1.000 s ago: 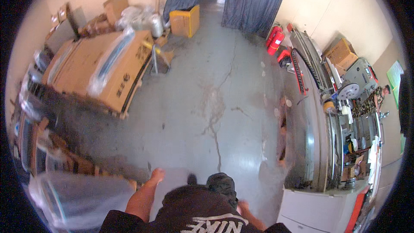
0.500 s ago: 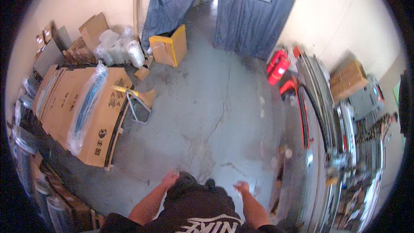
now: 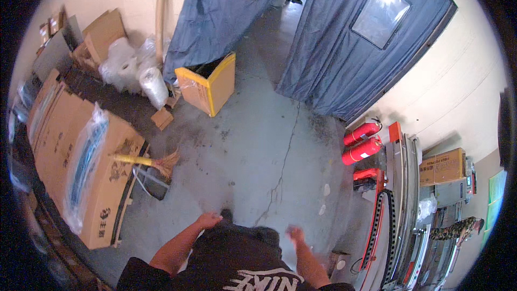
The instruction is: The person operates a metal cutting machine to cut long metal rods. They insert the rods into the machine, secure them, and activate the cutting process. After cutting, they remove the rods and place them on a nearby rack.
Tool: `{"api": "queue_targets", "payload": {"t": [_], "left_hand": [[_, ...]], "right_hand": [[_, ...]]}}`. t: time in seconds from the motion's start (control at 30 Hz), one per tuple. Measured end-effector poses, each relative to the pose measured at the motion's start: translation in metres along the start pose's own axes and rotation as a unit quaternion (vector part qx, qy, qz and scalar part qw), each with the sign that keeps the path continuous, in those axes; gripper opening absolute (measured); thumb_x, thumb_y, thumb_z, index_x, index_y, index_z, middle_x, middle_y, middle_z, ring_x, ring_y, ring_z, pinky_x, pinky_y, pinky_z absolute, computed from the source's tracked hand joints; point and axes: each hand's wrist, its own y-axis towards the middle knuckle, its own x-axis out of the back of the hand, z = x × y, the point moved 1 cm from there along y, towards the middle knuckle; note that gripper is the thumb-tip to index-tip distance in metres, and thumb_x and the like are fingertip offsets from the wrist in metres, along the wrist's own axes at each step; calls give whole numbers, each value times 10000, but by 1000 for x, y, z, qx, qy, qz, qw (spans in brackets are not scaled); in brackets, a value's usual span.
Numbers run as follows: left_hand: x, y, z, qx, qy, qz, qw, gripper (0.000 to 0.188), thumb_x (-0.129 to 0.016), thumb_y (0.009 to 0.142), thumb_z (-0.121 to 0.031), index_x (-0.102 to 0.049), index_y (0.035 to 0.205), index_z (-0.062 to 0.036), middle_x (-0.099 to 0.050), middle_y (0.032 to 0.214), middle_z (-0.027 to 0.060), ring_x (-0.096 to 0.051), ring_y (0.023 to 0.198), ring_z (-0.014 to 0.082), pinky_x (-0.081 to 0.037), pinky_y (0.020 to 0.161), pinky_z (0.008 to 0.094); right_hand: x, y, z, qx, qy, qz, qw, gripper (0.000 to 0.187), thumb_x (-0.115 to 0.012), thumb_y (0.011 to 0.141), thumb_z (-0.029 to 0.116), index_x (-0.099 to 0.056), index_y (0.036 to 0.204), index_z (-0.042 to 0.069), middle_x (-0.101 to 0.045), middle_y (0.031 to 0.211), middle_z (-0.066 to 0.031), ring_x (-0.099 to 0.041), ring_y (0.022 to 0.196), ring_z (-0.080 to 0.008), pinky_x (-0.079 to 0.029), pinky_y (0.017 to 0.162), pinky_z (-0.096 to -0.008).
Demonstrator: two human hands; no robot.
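My left hand [image 3: 209, 220] hangs beside my dark clothing at waist height, with nothing visible in it; its fingers are too small and turned away to read. On the other side, my right hand [image 3: 294, 234] is held low over the grey floor [image 3: 245, 151], its fingers smeared by motion. Neither hand touches anything I can make out. Nearest to the left hand is a broom [image 3: 145, 160] with a yellow handle, lying by a large flat cardboard package [image 3: 121, 164] that has blue, plastic-wrapped material on top.
Ahead, dark blue curtains [image 3: 334, 48] part around a passage. A cardboard box with yellow edges [image 3: 207, 89] stands at its left, near wrapped rolls [image 3: 153, 87]. On the right are red fire extinguishers [image 3: 362, 150], long metal rails [image 3: 401, 183] and a person in a camouflage sleeve [image 3: 452, 229].
The curtains and yellow-edged box appear closer, and the view has turned. The fire extinguishers sit lower in the picture. Both hands remain at my sides, the right shifted slightly.
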Motion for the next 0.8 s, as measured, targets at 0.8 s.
{"api": "queue_targets", "payload": {"t": [0.8], "left_hand": [[446,647,-387,-22,-108,92,990,698,-508,1011,-553,-462,1483,-40,-473,1521,181,-416,1433,318,-311,1189,413]], "right_hand": [[971,873,98,360,563,-80,739,576,-634,986,179,-423,1507,52,-551,1435,-112,-533,1303,-245,-397,1111,-389]]}}
